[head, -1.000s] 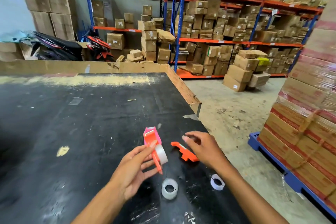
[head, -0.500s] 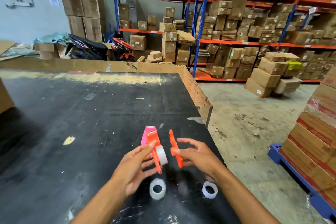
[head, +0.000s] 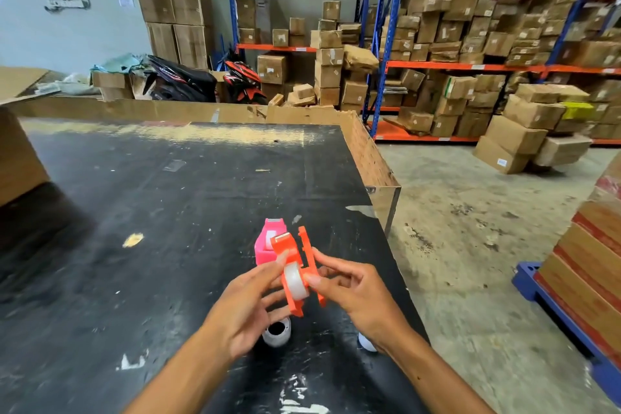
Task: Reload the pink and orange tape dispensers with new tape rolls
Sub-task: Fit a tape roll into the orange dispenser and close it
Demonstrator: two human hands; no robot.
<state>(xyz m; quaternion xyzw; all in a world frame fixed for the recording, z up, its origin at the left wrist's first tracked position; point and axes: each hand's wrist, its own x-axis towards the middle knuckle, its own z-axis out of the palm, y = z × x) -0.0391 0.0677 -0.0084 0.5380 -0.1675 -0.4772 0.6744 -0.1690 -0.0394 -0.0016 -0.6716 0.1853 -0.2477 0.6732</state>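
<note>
— Holding what, exactly?

— My left hand (head: 248, 309) has the orange dispenser (head: 289, 265) half pinched, thumb on its near face, fingers curled behind it. A clear roll (head: 296, 280) sits on its hub. My right hand (head: 356, 292) is closed on the orange cover (head: 309, 259), thumb and forefinger pressing it up against the roll's other side. The cover is tilted, and I cannot tell whether it is seated.

— Where is all that?

— Raised above the black table (head: 161, 212), near its right edge, close to me.

— And the pink dispenser (head: 266, 242)?

— Standing on the table just behind the orange one, partly hidden by it, cutter end away from me. Something pale shows inside, but I cannot tell if it is tape.

— Anything else down there?

— A white core (head: 277, 333) lies flat under my left fingers, and another roll (head: 366, 344) peeks out below my right wrist, mostly covered.
</note>
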